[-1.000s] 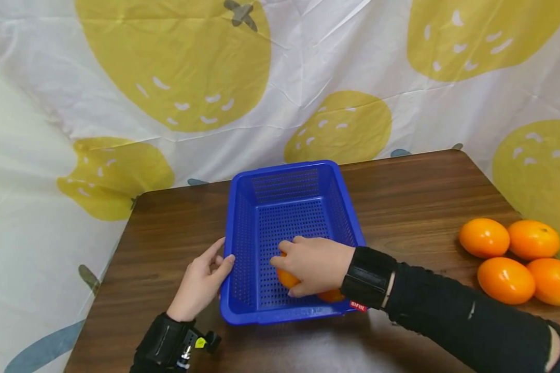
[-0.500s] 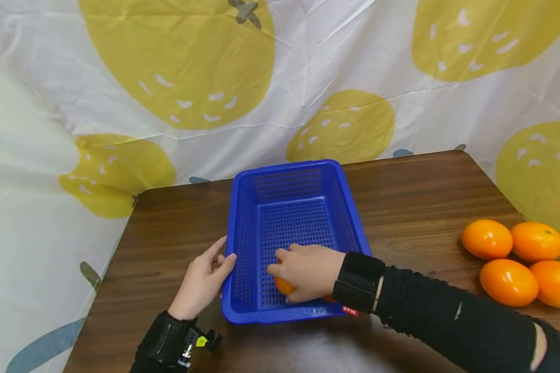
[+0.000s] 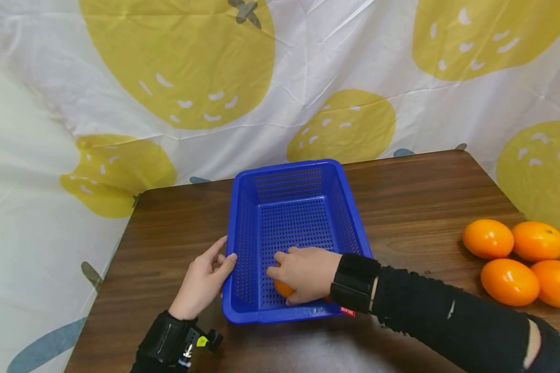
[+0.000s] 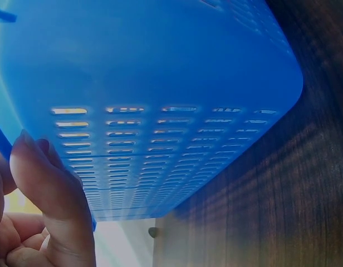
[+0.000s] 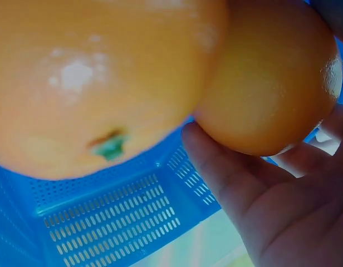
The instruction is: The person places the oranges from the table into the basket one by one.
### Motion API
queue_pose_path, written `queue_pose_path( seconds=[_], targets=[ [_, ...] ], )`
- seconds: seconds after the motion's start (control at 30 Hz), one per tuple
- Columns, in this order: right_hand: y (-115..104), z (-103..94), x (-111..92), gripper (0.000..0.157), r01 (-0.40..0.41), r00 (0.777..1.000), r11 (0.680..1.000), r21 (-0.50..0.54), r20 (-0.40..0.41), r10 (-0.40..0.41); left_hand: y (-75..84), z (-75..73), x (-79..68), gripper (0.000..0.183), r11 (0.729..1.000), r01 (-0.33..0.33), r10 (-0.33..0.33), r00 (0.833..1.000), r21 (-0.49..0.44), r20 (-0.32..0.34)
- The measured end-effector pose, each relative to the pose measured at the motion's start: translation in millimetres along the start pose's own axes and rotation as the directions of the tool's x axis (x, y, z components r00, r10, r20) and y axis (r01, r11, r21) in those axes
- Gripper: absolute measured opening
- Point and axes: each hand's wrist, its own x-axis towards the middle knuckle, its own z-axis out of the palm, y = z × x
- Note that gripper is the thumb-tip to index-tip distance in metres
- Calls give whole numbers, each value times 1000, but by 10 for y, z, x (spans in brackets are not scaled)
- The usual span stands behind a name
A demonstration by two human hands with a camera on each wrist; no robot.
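Lowered a little toward the near rim of the blue basket (image 3: pixel 245 233) and slightly leftward, the right hand (image 3: pixel 304 275) has been shifted since a second ago, with the gripped orange (image 3: pixel 283 288) carried along; the basket is held by the left hand (image 3: pixel 203 282) at the same spot on its left rim as before. Inside the basket, at its near end, the gripped orange is enclosed by the curled fingers and thumb of the right hand, the grip spread only as wide as the fruit; whether the basket floor is touched by it cannot be told. A second orange (image 5: pixel 93 83) is seen large beside it in the right wrist view, its green stem end (image 5: pixel 109 147) turned to the camera; in the head view it is mostly hidden beneath the right wrist. By the left hand the rim is pinched narrowly, the thumb laid on it; rows of slots in the basket wall are shown by the left wrist view. The basket is set upright on a brown wooden table (image 3: pixel 172 233); well apart, at the right side, four oranges (image 3: pixel 509 282) are grouped close together in two rows. Black bands (image 3: pixel 356 282) are worn on both wrists, and the right forearm is covered by a black sleeve (image 3: pixel 448 321); behind the table a white cloth (image 3: pixel 280 57) is hung, printed with yellow fruit.
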Motion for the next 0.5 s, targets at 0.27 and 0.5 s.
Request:
queue_pose_path(
  seconds=[0.27, 0.5],
  targets=[
    [-17, 19, 22, 62, -6, 1000, 1000, 26, 24, 5, 6, -16, -3, 52, 1000, 2, -2, 1000, 4, 1],
    [-31, 55, 33, 62, -17, 1000, 1000, -15, 24, 17, 10, -21, -3, 52, 1000, 8, -8, 1000, 21, -5]
  ],
)
